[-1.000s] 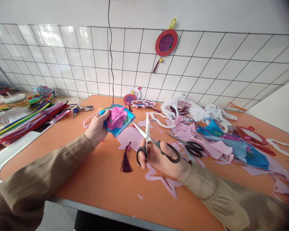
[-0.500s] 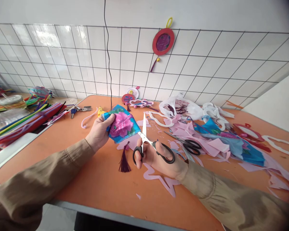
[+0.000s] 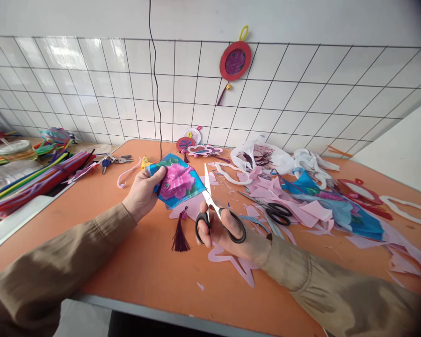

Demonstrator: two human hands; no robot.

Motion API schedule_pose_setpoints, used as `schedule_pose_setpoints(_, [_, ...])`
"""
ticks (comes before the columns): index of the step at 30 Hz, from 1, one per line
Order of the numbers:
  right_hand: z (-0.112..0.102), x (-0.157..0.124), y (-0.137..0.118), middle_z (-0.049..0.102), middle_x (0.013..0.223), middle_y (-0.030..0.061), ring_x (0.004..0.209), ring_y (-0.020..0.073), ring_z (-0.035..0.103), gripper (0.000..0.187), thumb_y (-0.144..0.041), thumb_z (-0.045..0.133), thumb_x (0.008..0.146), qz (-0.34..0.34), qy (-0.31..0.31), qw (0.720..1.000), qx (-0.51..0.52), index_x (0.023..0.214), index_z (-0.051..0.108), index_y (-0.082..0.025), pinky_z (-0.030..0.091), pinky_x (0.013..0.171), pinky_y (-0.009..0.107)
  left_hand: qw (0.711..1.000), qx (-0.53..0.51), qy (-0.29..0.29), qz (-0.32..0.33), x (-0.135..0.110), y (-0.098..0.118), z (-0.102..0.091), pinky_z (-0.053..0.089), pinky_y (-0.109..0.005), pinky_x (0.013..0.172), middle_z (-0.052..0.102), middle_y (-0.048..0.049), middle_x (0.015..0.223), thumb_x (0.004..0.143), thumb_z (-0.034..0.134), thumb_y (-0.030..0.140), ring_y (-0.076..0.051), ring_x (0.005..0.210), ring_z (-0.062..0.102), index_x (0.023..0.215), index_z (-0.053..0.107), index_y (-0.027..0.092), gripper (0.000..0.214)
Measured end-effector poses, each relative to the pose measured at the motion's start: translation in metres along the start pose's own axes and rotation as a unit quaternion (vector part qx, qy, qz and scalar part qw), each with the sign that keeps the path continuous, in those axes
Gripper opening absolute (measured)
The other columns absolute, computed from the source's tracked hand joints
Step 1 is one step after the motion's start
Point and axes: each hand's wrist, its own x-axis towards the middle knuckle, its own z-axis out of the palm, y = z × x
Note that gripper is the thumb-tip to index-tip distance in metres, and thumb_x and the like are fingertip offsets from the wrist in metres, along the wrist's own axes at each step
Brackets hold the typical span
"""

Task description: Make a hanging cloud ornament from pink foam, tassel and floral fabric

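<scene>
My left hand (image 3: 143, 192) pinches the left edge of a piece of blue fabric (image 3: 178, 182) printed with a large pink flower. Black-handled scissors (image 3: 213, 206) are in my right hand (image 3: 228, 231), thumb and fingers through the loops. Their blades are slightly parted at the fabric's right corner, one blade partly hidden by the cloth. Below the fabric a dark purple tassel (image 3: 180, 234) lies on the orange table (image 3: 133, 276). A pink paper cutout (image 3: 187, 208) shows partly from under the fabric. Beneath my right wrist is a zigzag pink paper scrap (image 3: 240, 269).
Pink paper scraps (image 3: 308, 210), blue fabric (image 3: 366, 225) and a second pair of scissors (image 3: 279, 213) crowd the right side. A plastic bag (image 3: 263, 157) sits behind. Keys (image 3: 107, 163) and pipe cleaners (image 3: 52, 180) lie left. A red round ornament (image 3: 235, 61) hangs on the tiled wall.
The scissors' handles have come closer together and the blades have narrowed at the fabric's right corner. My left hand keeps its hold on the fabric, and the view has shifted slightly.
</scene>
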Motion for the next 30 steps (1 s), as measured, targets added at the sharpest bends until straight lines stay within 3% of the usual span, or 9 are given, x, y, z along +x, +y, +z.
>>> schedule_pose_setpoints(10, [0.002, -0.002, 0.001, 0.055, 0.073, -0.0034, 0.053, 0.0096, 0.046, 0.039, -0.063, 0.064, 0.089, 0.007, -0.013, 1.000, 0.017, 0.099, 0.058, -0.026, 0.044, 0.068, 0.034, 1.000, -0.003, 0.024, -0.004, 0.005, 0.000, -0.005, 0.045, -0.019, 0.049, 0.062, 0.0014, 0.054, 0.049, 0.098, 0.031, -0.008, 0.049, 0.053, 0.055, 0.064, 0.013, 0.038])
schedule_pose_setpoints(15, [0.004, -0.005, -0.001, 0.055, 0.067, -0.0062, 0.047, 0.0073, 0.043, 0.038, -0.061, 0.066, 0.088, 0.022, -0.017, 0.999, 0.027, 0.098, 0.057, -0.025, 0.043, 0.061, 0.030, 1.000, -0.003, 0.020, 0.003, 0.009, 0.000, -0.007, 0.048, -0.019, 0.050, 0.066, 0.0004, 0.057, 0.039, 0.100, 0.036, -0.008, 0.049, 0.056, 0.057, 0.068, 0.012, 0.045])
schedule_pose_setpoints(22, [0.006, -0.006, -0.001, 0.052, 0.059, -0.0098, 0.041, 0.0053, 0.039, 0.042, -0.061, 0.071, 0.086, 0.042, -0.006, 0.999, 0.021, 0.097, 0.053, -0.024, 0.044, 0.059, 0.028, 1.000, 0.011, -0.019, 0.006, 0.014, 0.000, -0.015, 0.050, -0.019, 0.053, 0.066, 0.0009, 0.059, 0.047, 0.099, 0.036, -0.009, 0.052, 0.058, 0.061, 0.068, 0.013, 0.042])
schedule_pose_setpoints(26, [0.005, -0.005, 0.000, 0.054, 0.063, -0.0086, 0.042, 0.0056, 0.043, 0.050, -0.065, 0.071, 0.082, 0.050, -0.022, 0.998, 0.010, 0.098, 0.051, -0.023, 0.047, 0.061, 0.029, 0.999, 0.017, -0.034, 0.011, 0.016, -0.001, -0.019, 0.049, -0.019, 0.050, 0.066, 0.0018, 0.058, 0.053, 0.098, 0.034, -0.008, 0.051, 0.057, 0.061, 0.066, 0.014, 0.038])
schedule_pose_setpoints(30, [0.005, -0.005, -0.001, 0.061, 0.072, -0.0035, 0.053, 0.0102, 0.057, 0.059, -0.073, 0.070, 0.077, 0.063, -0.045, 0.997, -0.009, 0.098, 0.049, -0.023, 0.049, 0.066, 0.031, 0.999, 0.020, -0.043, 0.000, 0.016, 0.001, -0.018, 0.047, -0.018, 0.046, 0.062, 0.0031, 0.054, 0.050, 0.099, 0.035, -0.007, 0.046, 0.054, 0.060, 0.065, 0.014, 0.041])
